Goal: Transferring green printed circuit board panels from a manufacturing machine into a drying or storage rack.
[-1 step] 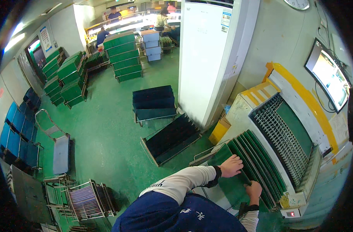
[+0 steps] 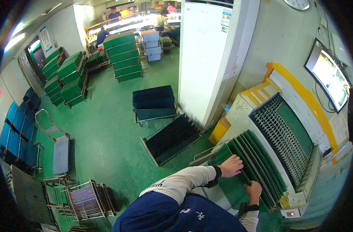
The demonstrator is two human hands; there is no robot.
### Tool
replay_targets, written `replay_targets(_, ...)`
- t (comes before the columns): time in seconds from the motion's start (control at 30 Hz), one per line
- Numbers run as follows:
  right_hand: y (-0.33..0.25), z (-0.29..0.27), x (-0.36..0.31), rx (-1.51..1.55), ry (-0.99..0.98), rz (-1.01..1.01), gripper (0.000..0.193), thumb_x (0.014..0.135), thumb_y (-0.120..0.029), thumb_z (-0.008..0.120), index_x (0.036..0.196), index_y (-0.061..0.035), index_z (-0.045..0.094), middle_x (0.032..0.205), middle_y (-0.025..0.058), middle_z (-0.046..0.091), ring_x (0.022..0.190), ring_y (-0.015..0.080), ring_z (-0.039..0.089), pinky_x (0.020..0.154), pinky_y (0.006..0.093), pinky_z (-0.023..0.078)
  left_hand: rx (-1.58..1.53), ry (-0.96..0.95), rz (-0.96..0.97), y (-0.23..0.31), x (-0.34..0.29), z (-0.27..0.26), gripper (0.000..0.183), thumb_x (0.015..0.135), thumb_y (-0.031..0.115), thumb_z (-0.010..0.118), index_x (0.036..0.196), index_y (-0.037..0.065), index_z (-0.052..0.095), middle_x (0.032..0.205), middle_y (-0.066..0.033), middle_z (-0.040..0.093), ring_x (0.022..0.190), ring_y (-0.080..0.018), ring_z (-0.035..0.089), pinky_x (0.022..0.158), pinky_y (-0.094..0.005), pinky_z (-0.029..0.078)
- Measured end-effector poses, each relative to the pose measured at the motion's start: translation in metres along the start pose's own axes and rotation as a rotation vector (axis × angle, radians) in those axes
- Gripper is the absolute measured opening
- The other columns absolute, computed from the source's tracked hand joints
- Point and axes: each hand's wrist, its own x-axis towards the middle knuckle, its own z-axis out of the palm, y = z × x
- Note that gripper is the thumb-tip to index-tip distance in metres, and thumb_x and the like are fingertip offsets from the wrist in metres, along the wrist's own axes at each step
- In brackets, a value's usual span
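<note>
Green panel (image 2: 231,190), one: its edge was held by the half-curled left hand (image 2: 231,166) and, as far as could be seen, the closely curled right hand (image 2: 254,190); located beside racked panels (image 2: 257,164).

2 hands (image 2: 231,166) hold green panel (image 2: 231,190); racked green panels (image 2: 257,166) beside roller machine (image 2: 281,145).

The green floor (image 2: 103,147) carries a tall white cabinet (image 2: 203,58); near its base stand a navy rack (image 2: 154,102) and a black rack (image 2: 170,141), with a flat trolley (image 2: 61,154) well to its left.
</note>
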Motion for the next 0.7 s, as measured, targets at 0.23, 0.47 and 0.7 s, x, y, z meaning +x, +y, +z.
replay_targets(0.23,-0.019,-0.022,-0.011,-0.001,-0.033,0.006,0.031,0.071,-0.035,0.077,0.091,-0.0123,0.074,0.088,0.0145,0.070,0.085,0.0342,0.066,0.074,0.0446,0.051,0.007,0.030,0.019,-0.002,-0.002,0.001,0.022,0.075,0.028,0.071,0.082,0.010,0.060,0.086,-0.0052,0.051,0.092,-0.0240,0.049,0.088,-0.0394,0.037)
replay_targets(0.47,-0.013,-0.017,-0.010,-0.004,-0.017,-0.009,0.032,0.071,-0.036,0.077,0.092,-0.0117,0.073,0.088,0.0141,0.070,0.085,0.0337,0.066,0.074,0.0441,0.051,-0.004,0.000,0.005,0.000,-0.001,-0.001,0.022,0.075,0.028,0.071,0.082,0.010,0.060,0.087,-0.0056,0.051,0.092,-0.0241,0.048,0.087,-0.0396,0.037)
replay_targets(0.7,-0.012,-0.015,-0.007,-0.016,-0.033,0.016,0.032,0.071,-0.035,0.078,0.092,-0.0113,0.073,0.088,0.0144,0.070,0.085,0.0334,0.067,0.075,0.0434,0.051,-0.006,0.007,0.006,0.001,0.000,-0.001,0.023,0.075,0.027,0.071,0.083,0.010,0.060,0.087,-0.0056,0.052,0.092,-0.0242,0.049,0.087,-0.0391,0.037)
